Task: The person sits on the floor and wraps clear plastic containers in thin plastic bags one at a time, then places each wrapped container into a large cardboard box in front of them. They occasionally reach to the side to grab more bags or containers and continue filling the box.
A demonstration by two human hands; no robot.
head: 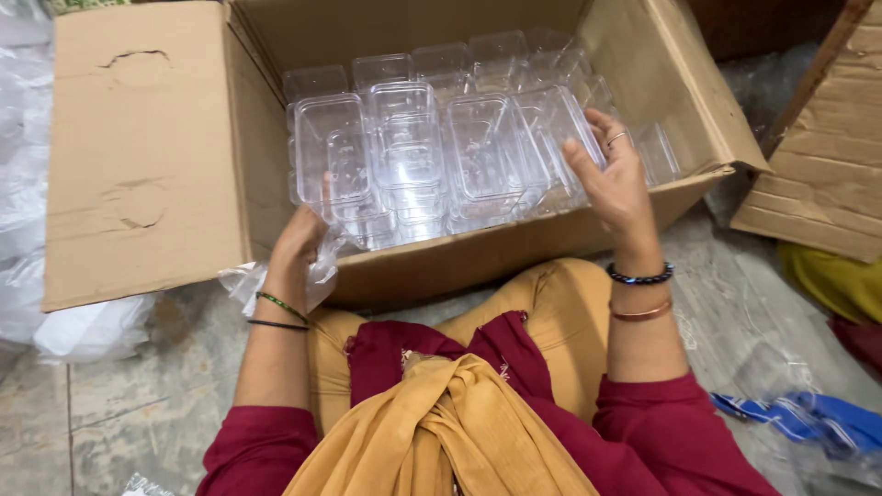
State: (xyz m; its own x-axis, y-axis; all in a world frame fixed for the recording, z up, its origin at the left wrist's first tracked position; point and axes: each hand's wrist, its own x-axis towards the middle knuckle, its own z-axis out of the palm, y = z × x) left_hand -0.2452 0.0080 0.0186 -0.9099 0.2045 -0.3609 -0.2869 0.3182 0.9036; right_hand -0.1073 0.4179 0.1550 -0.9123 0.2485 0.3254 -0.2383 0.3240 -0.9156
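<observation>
A large open cardboard box (514,253) lies in front of me, packed with several clear plastic containers (409,147) standing in rows. My left hand (299,243) reaches over the box's near edge and grips the left end of a row of containers, with crumpled clear plastic wrap (246,280) under the wrist. My right hand (611,184) presses its fingers against the right end of the same row, on the outermost clear container (560,124). Both wrists wear bangles.
The box's left flap (138,156) lies flat and wide open. Another cardboard piece (822,156) leans at the right. Clear plastic bags (28,184) pile at the left, and a blue plastic strip (808,418) lies on the tiled floor at the right.
</observation>
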